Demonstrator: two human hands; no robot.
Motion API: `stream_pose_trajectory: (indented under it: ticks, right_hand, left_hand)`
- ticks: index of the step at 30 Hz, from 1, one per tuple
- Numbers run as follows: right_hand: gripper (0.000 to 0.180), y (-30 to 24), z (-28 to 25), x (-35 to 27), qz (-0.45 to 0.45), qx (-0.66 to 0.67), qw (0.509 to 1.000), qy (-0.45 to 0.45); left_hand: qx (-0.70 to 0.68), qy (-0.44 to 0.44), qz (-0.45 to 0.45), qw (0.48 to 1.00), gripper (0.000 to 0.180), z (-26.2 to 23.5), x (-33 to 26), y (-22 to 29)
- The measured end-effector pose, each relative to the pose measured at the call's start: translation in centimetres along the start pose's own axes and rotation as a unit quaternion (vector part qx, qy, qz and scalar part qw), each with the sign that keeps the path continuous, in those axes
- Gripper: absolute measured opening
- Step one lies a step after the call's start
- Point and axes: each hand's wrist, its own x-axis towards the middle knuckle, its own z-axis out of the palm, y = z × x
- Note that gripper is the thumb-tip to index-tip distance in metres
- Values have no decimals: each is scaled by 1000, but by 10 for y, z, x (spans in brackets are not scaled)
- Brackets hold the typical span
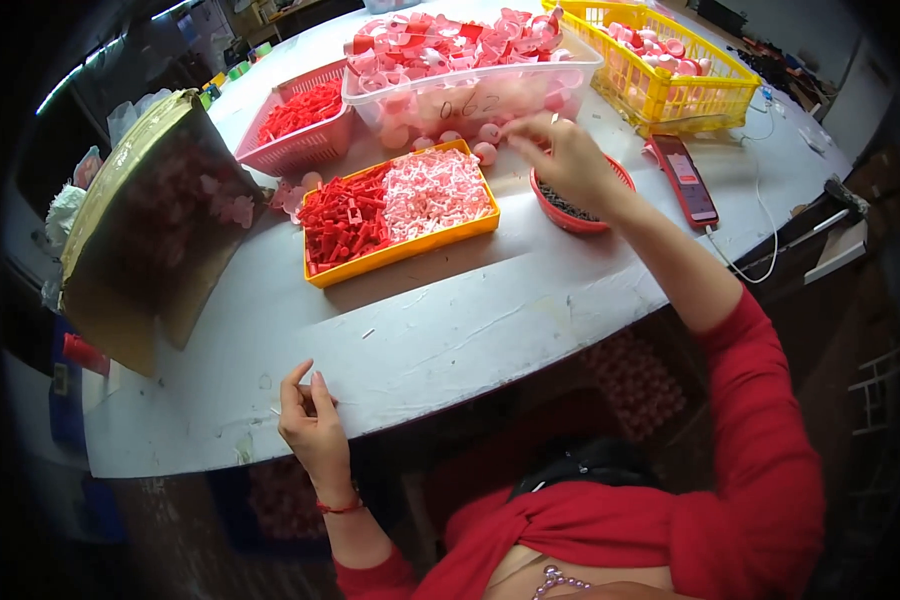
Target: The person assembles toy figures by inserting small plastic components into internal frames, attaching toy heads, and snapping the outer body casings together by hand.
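My left hand [312, 420] is at the table's near edge, its fingers curled in. A thin pale tip shows beside them, too small to name. My right hand [568, 165] reaches over a red round basket [622, 172] of small dark pieces [567, 205]; its thumb and forefinger are apart, pointing left toward loose pink balls [486, 153]. Left of that basket stands a yellow tray [410, 254], with red tube-like pieces [348, 225] in its left half and small pale pink pieces [435, 190] in its right half.
Behind the tray are a heaped clear bin [470, 100] of pink parts, a pink basket [295, 150] of red pieces and a yellow crate [685, 105]. An open cardboard box [135, 240] stands at left. A cabled phone [685, 180] lies right. One tiny piece [368, 333] lies mid-table.
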Motion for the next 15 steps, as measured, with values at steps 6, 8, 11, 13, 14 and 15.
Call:
stream_pose_trajectory:
  ticks: [6, 8, 11, 13, 14, 15]
  right_hand:
    - [21, 84, 0, 128, -91, -206, 951, 214]
    - [30, 87, 11, 159, -23, -135, 986, 99]
    - [41, 82, 36, 185, 67, -231, 971, -1]
    - [46, 90, 42, 206, 128, -232, 962, -67]
    - [51, 94, 41, 214, 191, -235, 944, -133]
    - [53, 91, 44, 217, 216, -227, 940, -136]
  left_hand:
    - [47, 5, 41, 998, 16, -1, 0, -2]
    - [54, 7, 49, 997, 17, -1, -1, -3]
    - [67, 8, 52, 996, 17, -1, -2, -4]
    - [72, 0, 48, 996, 16, 1, -1, -1]
    - [72, 3, 51, 996, 16, 2, 0, 1]
    - [75, 5, 58, 995, 16, 2, -1, 0]
